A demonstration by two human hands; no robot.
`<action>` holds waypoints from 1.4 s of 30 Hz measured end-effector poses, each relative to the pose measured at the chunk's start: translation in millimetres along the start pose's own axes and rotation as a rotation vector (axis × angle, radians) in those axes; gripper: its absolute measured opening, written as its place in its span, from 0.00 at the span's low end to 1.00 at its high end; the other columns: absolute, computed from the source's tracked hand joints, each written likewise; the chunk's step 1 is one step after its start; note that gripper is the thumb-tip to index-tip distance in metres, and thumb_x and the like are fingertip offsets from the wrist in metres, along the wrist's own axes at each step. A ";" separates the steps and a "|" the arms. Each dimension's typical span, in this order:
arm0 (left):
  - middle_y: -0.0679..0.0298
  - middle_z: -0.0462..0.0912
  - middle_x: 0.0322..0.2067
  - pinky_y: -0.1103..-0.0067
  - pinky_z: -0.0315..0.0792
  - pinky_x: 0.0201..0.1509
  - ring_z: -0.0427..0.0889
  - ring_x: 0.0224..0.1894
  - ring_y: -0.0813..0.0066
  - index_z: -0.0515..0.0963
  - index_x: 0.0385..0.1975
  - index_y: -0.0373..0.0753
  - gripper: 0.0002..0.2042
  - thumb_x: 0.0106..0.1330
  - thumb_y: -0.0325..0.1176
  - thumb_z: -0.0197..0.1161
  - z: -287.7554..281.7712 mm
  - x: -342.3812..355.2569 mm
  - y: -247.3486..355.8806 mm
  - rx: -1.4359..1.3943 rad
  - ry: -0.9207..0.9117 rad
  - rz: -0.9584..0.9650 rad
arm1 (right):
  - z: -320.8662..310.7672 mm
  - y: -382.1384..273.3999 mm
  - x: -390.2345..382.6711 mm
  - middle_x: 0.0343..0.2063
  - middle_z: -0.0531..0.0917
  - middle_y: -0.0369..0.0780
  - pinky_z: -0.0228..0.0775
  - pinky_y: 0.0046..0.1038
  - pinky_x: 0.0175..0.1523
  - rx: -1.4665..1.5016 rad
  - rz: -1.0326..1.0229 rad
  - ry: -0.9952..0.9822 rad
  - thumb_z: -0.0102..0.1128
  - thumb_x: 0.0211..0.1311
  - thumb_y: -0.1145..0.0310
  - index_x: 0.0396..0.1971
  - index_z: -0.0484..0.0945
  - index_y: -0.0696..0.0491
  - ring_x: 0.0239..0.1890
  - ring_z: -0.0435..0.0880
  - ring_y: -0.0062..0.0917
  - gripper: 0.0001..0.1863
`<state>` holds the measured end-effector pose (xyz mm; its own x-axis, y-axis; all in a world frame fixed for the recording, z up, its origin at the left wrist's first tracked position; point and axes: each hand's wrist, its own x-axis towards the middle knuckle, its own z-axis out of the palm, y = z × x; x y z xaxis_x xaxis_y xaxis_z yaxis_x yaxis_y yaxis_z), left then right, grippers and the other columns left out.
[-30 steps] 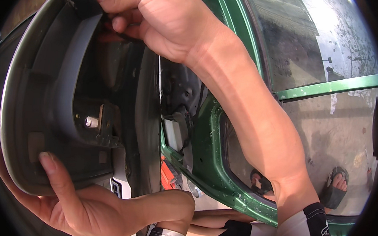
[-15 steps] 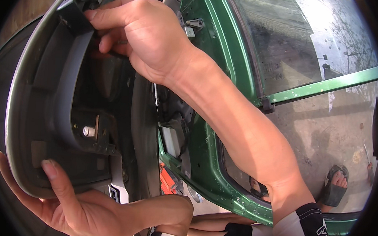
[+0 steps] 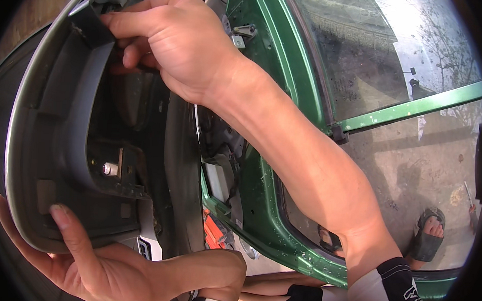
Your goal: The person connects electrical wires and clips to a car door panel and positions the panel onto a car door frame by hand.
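Observation:
A curved, dark grey plastic trim panel (image 3: pixel 53 140) with a pale rim fills the left side. At its lower corner, my left hand (image 3: pixel 96 268) grips the edge, thumb on the near face and fingers wrapped behind the rim. My right hand (image 3: pixel 173 46) pinches the panel's upper inner edge between thumb and fingers; the other fingers curl inward and are partly hidden. In the panel's dark opening, a small metal cylinder (image 3: pixel 110 169) shows beside a brown-edged bracket (image 3: pixel 121 166).
An open green car door frame (image 3: pixel 290 243) with a window (image 3: pixel 350 47) is to the right. Below are red-orange items (image 3: pixel 215 231) and a white box-like part (image 3: pixel 217 181). A sandaled foot (image 3: pixel 430 234) and a screwdriver-like tool (image 3: pixel 472 211) are on the concrete ground.
My right hand and the panel's upper inner edge have shifted slightly left. My left hand keeps its grip, having moved barely at all.

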<state>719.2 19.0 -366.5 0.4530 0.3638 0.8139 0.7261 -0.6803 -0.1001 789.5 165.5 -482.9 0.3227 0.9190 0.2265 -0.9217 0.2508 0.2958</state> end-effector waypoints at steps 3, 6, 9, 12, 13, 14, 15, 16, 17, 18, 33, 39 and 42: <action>0.56 0.83 0.55 0.82 0.75 0.60 0.84 0.50 0.75 0.76 0.61 0.30 0.20 0.69 0.21 0.62 1.5 -0.1 -0.3 0.012 0.012 0.001 | -3.9 -1.0 0.9 0.26 0.84 0.45 0.73 0.26 0.29 0.007 -0.026 -0.011 0.70 0.57 0.77 0.33 0.81 0.67 0.20 0.80 0.23 0.09; 0.56 0.84 0.55 0.82 0.76 0.59 0.84 0.50 0.75 0.77 0.60 0.31 0.20 0.69 0.21 0.62 1.1 0.0 -2.4 0.038 0.029 0.026 | -4.7 0.9 0.8 0.26 0.84 0.45 0.72 0.26 0.28 0.035 -0.032 -0.010 0.70 0.57 0.77 0.33 0.81 0.67 0.19 0.80 0.23 0.09; 0.56 0.84 0.55 0.82 0.76 0.60 0.84 0.50 0.74 0.77 0.60 0.31 0.20 0.68 0.21 0.63 -1.2 2.4 -2.8 0.061 0.035 0.020 | -2.6 3.4 0.8 0.26 0.84 0.44 0.73 0.26 0.28 0.052 -0.039 -0.005 0.70 0.56 0.77 0.32 0.82 0.67 0.19 0.79 0.22 0.09; 0.56 0.84 0.54 0.82 0.76 0.61 0.85 0.50 0.73 0.77 0.61 0.31 0.20 0.68 0.22 0.63 -2.1 2.5 -4.2 0.060 0.027 0.008 | -1.7 1.7 0.5 0.25 0.84 0.44 0.74 0.27 0.28 0.030 -0.067 0.023 0.71 0.56 0.77 0.31 0.82 0.67 0.19 0.79 0.22 0.09; 0.55 0.84 0.54 0.81 0.76 0.62 0.85 0.50 0.72 0.77 0.61 0.32 0.20 0.68 0.22 0.64 -1.2 2.9 -3.5 0.038 0.015 0.008 | 0.5 0.6 0.1 0.25 0.84 0.44 0.75 0.27 0.28 0.015 -0.084 0.037 0.71 0.56 0.77 0.31 0.83 0.68 0.19 0.78 0.22 0.09; 0.55 0.84 0.54 0.81 0.76 0.62 0.85 0.50 0.72 0.77 0.61 0.32 0.20 0.68 0.22 0.64 0.9 2.0 -2.3 0.039 0.015 0.008 | 1.4 -1.8 -0.2 0.25 0.84 0.44 0.75 0.27 0.28 0.016 -0.083 0.037 0.71 0.56 0.77 0.31 0.83 0.68 0.19 0.78 0.22 0.09; 0.55 0.84 0.54 0.81 0.75 0.63 0.85 0.50 0.72 0.76 0.61 0.32 0.20 0.68 0.22 0.63 4.3 0.2 -0.7 0.035 0.032 -0.001 | 1.1 -5.7 -0.9 0.26 0.85 0.44 0.76 0.27 0.30 -0.029 -0.075 0.032 0.71 0.56 0.77 0.31 0.83 0.67 0.21 0.79 0.22 0.09; 0.54 0.84 0.54 0.81 0.75 0.64 0.85 0.50 0.71 0.76 0.61 0.32 0.20 0.69 0.22 0.63 7.0 -0.5 1.0 0.030 0.048 -0.012 | -0.1 -9.7 -1.8 0.28 0.85 0.43 0.77 0.27 0.31 -0.075 -0.067 0.027 0.71 0.56 0.77 0.32 0.83 0.67 0.23 0.80 0.22 0.09; 0.54 0.84 0.54 0.81 0.75 0.64 0.85 0.50 0.71 0.76 0.61 0.32 0.20 0.69 0.22 0.63 6.1 -0.2 1.0 0.031 0.048 -0.013 | -3.1 -12.7 -1.9 0.28 0.85 0.43 0.77 0.27 0.31 -0.076 -0.065 0.027 0.71 0.56 0.77 0.32 0.83 0.67 0.23 0.80 0.22 0.09; 0.54 0.84 0.54 0.81 0.75 0.64 0.85 0.51 0.71 0.76 0.62 0.31 0.20 0.69 0.22 0.63 4.6 0.3 0.7 0.012 0.030 -0.007 | -7.0 -16.2 -0.8 0.29 0.86 0.42 0.78 0.27 0.34 -0.147 -0.032 0.001 0.72 0.56 0.76 0.32 0.84 0.66 0.26 0.81 0.23 0.09; 0.56 0.83 0.55 0.81 0.73 0.60 0.83 0.49 0.75 0.76 0.62 0.32 0.22 0.67 0.20 0.63 5.8 -1.2 1.6 0.009 0.041 0.000 | -68.5 -11.1 9.2 0.43 0.88 0.45 0.80 0.31 0.51 -0.151 0.048 -0.326 0.65 0.69 0.69 0.47 0.78 0.54 0.45 0.88 0.31 0.11; 0.55 0.83 0.54 0.80 0.74 0.61 0.83 0.51 0.73 0.75 0.63 0.32 0.22 0.68 0.20 0.63 10.9 -3.1 6.1 -0.067 0.031 -0.047 | -66.2 -17.7 12.0 0.43 0.88 0.46 0.81 0.33 0.53 -0.103 0.032 -0.356 0.65 0.69 0.69 0.50 0.80 0.54 0.44 0.88 0.31 0.13; 0.55 0.83 0.54 0.80 0.75 0.61 0.83 0.51 0.73 0.75 0.64 0.32 0.22 0.69 0.20 0.62 10.8 -2.3 5.9 -0.061 0.033 -0.038 | -61.6 -21.6 10.5 0.42 0.88 0.45 0.83 0.32 0.51 -0.100 0.089 -0.371 0.65 0.70 0.69 0.52 0.80 0.57 0.43 0.88 0.30 0.14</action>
<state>728.0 21.1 -375.2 0.4078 0.3697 0.8348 0.7090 -0.7044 -0.0344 799.5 188.5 -544.0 0.2799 0.7707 0.5725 -0.9600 0.2204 0.1727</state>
